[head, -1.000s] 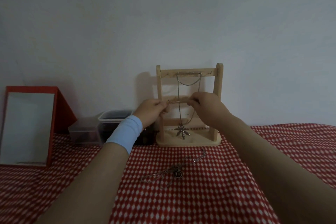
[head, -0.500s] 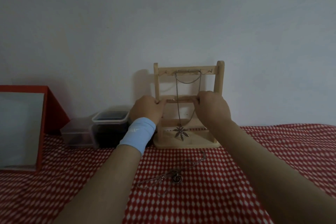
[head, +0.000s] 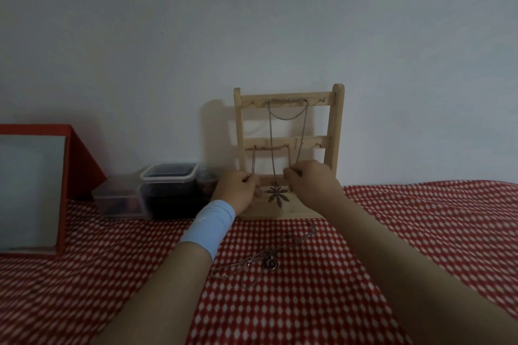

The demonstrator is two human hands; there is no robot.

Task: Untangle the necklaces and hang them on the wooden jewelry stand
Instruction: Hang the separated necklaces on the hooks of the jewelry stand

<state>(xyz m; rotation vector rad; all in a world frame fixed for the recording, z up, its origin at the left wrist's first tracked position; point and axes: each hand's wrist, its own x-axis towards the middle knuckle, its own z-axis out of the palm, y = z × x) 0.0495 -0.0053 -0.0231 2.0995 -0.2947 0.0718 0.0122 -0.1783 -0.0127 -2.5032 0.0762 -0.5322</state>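
The wooden jewelry stand (head: 337, 131) stands against the wall on the red checked cloth. A long necklace with a leaf pendant (head: 277, 194) hangs from its top bar. A second thin chain (head: 253, 161) is draped over hooks on the middle bar, both strands dropping down. My left hand (head: 238, 190) pinches its left strand near the lower bar, and my right hand (head: 311, 182) pinches the right strand. Another necklace with a ring pendant (head: 270, 262) lies tangled on the cloth in front of the stand.
A red-framed mirror (head: 70, 176) leans at the left. Clear plastic containers (head: 168, 187) sit between it and the stand. The red checked cloth (head: 420, 232) covers the table; the wall is right behind the stand.
Both hands have dropped from the middle bar to the lower bar, leaving the chain draped over the middle hooks with its strands pulled down.
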